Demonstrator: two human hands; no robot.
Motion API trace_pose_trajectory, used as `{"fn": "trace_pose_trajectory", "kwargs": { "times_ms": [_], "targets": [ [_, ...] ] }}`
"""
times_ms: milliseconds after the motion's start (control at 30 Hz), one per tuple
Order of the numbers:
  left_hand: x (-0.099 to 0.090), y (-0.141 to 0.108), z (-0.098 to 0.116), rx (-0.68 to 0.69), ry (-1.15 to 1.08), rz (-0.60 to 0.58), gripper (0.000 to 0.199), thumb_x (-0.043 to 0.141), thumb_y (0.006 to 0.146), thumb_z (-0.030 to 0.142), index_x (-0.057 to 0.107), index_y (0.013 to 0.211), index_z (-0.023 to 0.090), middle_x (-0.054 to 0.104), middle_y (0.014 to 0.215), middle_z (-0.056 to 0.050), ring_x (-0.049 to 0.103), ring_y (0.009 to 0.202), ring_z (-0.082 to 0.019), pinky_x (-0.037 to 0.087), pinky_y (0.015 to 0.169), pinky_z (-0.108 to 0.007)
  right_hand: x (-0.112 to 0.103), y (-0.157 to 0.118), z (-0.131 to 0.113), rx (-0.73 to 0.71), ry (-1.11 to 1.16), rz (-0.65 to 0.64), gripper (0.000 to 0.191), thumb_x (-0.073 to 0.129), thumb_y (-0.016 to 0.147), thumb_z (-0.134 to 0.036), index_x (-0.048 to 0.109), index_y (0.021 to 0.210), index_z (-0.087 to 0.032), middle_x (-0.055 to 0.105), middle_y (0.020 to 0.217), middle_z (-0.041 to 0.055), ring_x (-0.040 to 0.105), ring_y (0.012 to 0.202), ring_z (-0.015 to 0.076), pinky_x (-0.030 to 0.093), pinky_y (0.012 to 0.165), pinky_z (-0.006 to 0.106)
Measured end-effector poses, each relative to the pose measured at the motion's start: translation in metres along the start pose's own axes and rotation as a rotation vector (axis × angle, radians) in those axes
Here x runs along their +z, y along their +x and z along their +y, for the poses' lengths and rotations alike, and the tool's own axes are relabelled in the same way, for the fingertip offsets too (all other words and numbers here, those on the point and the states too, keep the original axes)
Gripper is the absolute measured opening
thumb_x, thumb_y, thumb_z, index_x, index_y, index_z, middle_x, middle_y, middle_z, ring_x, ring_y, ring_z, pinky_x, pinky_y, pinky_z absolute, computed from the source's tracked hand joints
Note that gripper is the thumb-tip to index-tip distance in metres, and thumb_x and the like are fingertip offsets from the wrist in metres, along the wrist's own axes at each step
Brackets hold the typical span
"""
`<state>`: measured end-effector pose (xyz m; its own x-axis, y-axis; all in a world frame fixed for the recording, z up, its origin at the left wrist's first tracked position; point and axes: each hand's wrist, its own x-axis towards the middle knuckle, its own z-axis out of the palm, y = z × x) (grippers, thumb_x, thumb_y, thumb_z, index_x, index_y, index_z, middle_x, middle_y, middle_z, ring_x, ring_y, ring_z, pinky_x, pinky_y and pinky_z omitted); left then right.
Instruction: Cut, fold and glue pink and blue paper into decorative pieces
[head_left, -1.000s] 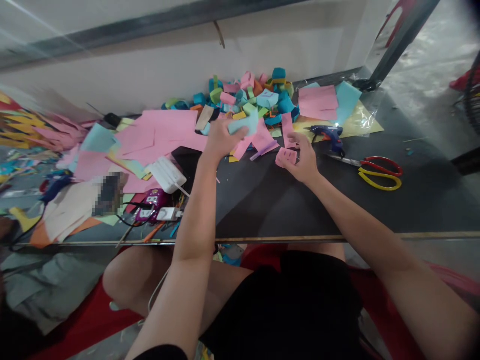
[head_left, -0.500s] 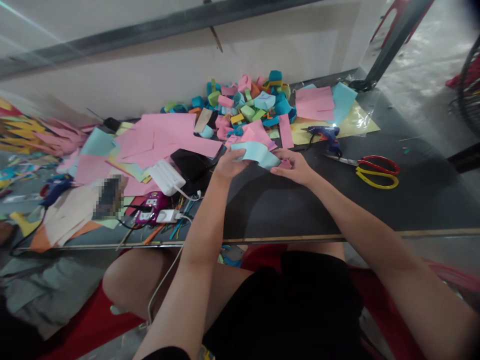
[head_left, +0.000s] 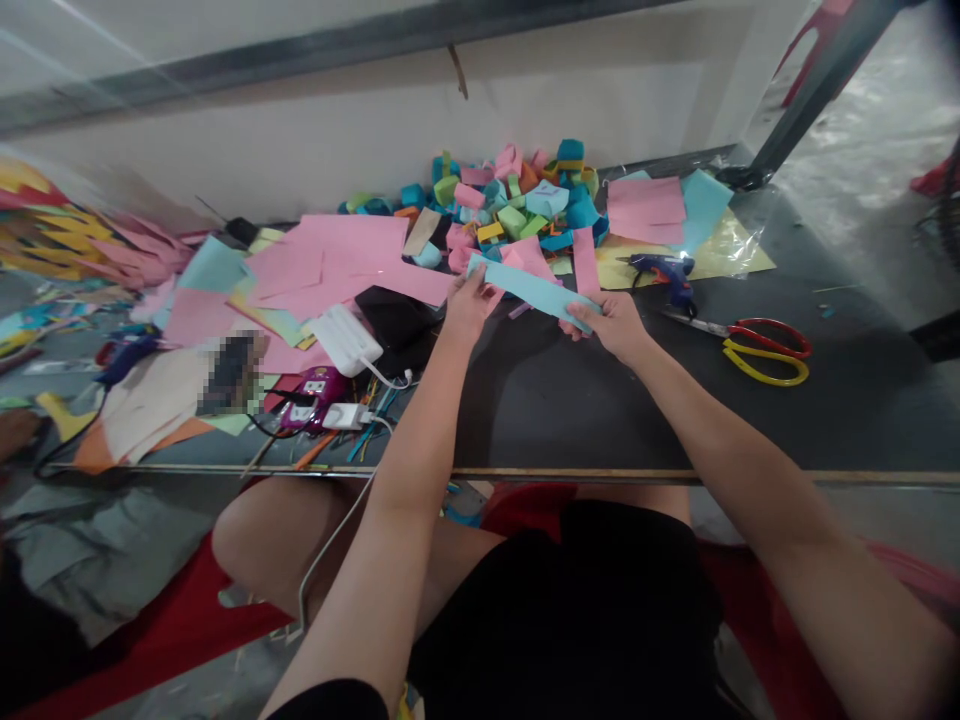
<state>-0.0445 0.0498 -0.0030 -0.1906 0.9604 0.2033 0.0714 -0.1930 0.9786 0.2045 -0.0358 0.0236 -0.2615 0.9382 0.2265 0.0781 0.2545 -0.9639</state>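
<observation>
A light blue paper strip [head_left: 534,289] is stretched between my two hands above the dark table [head_left: 570,410]. My left hand [head_left: 470,303] pinches its left end, and my right hand [head_left: 611,322] grips the right end with the thumb on top. Something pink shows under my right fingers, too hidden to make out. Behind the strip lies a heap of small folded paper pieces [head_left: 512,222] in blue, green and pink. A narrow pink strip [head_left: 585,262] rests just beyond my right hand.
Red-and-yellow-handled scissors [head_left: 766,350] and a blue glue gun [head_left: 667,275] lie to the right. On the left are pink sheets [head_left: 352,255], a white power strip [head_left: 346,340], a purple socket block [head_left: 315,395] and another glue gun [head_left: 127,352].
The blue strip, curled before, is now pulled out nearly straight. My hands have moved slightly apart, and the camera view has shifted a little.
</observation>
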Motion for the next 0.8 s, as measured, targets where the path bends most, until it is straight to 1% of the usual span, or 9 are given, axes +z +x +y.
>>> {"fn": "trace_pose_trajectory", "kwargs": {
  "times_ms": [100, 233, 333, 400, 467, 533, 600, 700, 800],
  "targets": [
    [-0.001, 0.001, -0.002, -0.058, -0.170, 0.048, 0.020, 0.061, 0.096, 0.026, 0.066, 0.078, 0.019, 0.073, 0.081, -0.004, 0.069, 0.080, -0.011, 0.056, 0.076, -0.028, -0.003, 0.001, -0.001, 0.007, -0.039, 0.020, 0.054, 0.076, 0.080, -0.070, 0.074, 0.069, -0.017, 0.067, 0.058, 0.0035, 0.058, 0.051, 0.0105, 0.049, 0.049, 0.027],
    [-0.006, -0.004, 0.002, 0.007, -0.100, 0.002, 0.027, 0.072, 0.091, 0.036, 0.065, 0.071, 0.019, 0.064, 0.063, 0.001, 0.059, 0.059, -0.008, 0.046, 0.059, -0.024, -0.010, 0.005, 0.007, 0.029, -0.038, 0.139, 0.044, 0.084, 0.075, -0.060, 0.072, 0.067, -0.018, 0.067, 0.057, 0.0040, 0.060, 0.049, 0.0128, 0.052, 0.049, 0.030],
    [-0.004, -0.009, 0.007, 0.000, -0.024, -0.009, 0.031, 0.072, 0.091, 0.046, 0.067, 0.075, 0.019, 0.063, 0.059, 0.001, 0.061, 0.055, -0.010, 0.045, 0.053, -0.024, -0.017, 0.011, 0.019, 0.036, -0.009, 0.277, 0.039, 0.087, 0.071, -0.055, 0.071, 0.068, -0.019, 0.068, 0.057, 0.0040, 0.059, 0.047, 0.0143, 0.052, 0.047, 0.032],
    [-0.001, -0.014, 0.012, -0.005, 0.044, 0.022, 0.029, 0.069, 0.093, 0.048, 0.071, 0.086, 0.019, 0.069, 0.067, -0.002, 0.069, 0.065, -0.014, 0.051, 0.058, -0.026, -0.020, 0.014, 0.024, 0.028, -0.010, 0.310, 0.038, 0.087, 0.070, -0.054, 0.069, 0.068, -0.020, 0.067, 0.057, 0.0033, 0.059, 0.046, 0.0145, 0.053, 0.048, 0.033],
    [0.001, -0.021, 0.020, 0.058, 0.134, 0.108, 0.028, 0.068, 0.095, 0.047, 0.072, 0.103, 0.021, 0.077, 0.091, -0.007, 0.075, 0.090, -0.019, 0.058, 0.073, -0.029, -0.021, 0.014, 0.023, 0.023, -0.028, 0.308, 0.039, 0.087, 0.070, -0.054, 0.068, 0.067, -0.020, 0.066, 0.056, 0.0028, 0.058, 0.046, 0.0147, 0.053, 0.050, 0.034],
    [0.001, -0.030, 0.029, 0.200, 0.226, 0.219, 0.037, 0.071, 0.093, 0.048, 0.068, 0.121, 0.024, 0.074, 0.126, -0.009, 0.066, 0.127, -0.024, 0.057, 0.099, -0.035, -0.020, 0.012, 0.019, 0.015, -0.071, 0.298, 0.038, 0.087, 0.069, -0.054, 0.069, 0.067, -0.020, 0.067, 0.057, 0.0030, 0.059, 0.048, 0.0154, 0.052, 0.050, 0.033],
    [0.001, -0.037, 0.037, 0.351, 0.268, 0.222, 0.048, 0.074, 0.090, 0.052, 0.066, 0.127, 0.023, 0.064, 0.146, -0.011, 0.049, 0.148, -0.029, 0.046, 0.118, -0.043, -0.019, 0.009, 0.014, 0.008, -0.126, 0.287, 0.038, 0.087, 0.069, -0.054, 0.071, 0.069, -0.019, 0.070, 0.059, 0.0035, 0.061, 0.050, 0.0160, 0.052, 0.050, 0.032],
    [0.005, -0.042, 0.039, 0.484, 0.178, 0.085, 0.044, 0.071, 0.092, 0.055, 0.069, 0.121, 0.021, 0.062, 0.148, -0.011, 0.046, 0.150, -0.029, 0.033, 0.129, -0.043, -0.015, 0.006, 0.010, -0.016, -0.172, 0.285, 0.039, 0.084, 0.072, -0.057, 0.073, 0.072, -0.019, 0.071, 0.062, 0.0028, 0.062, 0.051, 0.0154, 0.052, 0.051, 0.031],
    [0.014, -0.039, 0.033, 0.281, -0.103, 0.134, 0.031, 0.054, 0.103, 0.044, 0.068, 0.118, 0.021, 0.067, 0.140, -0.011, 0.055, 0.143, -0.025, 0.040, 0.125, -0.040, -0.013, 0.008, 0.010, -0.073, -0.110, 0.331, 0.044, 0.082, 0.073, -0.063, 0.074, 0.077, -0.020, 0.072, 0.064, 0.0027, 0.063, 0.052, 0.0144, 0.054, 0.054, 0.030]
  ]
}}
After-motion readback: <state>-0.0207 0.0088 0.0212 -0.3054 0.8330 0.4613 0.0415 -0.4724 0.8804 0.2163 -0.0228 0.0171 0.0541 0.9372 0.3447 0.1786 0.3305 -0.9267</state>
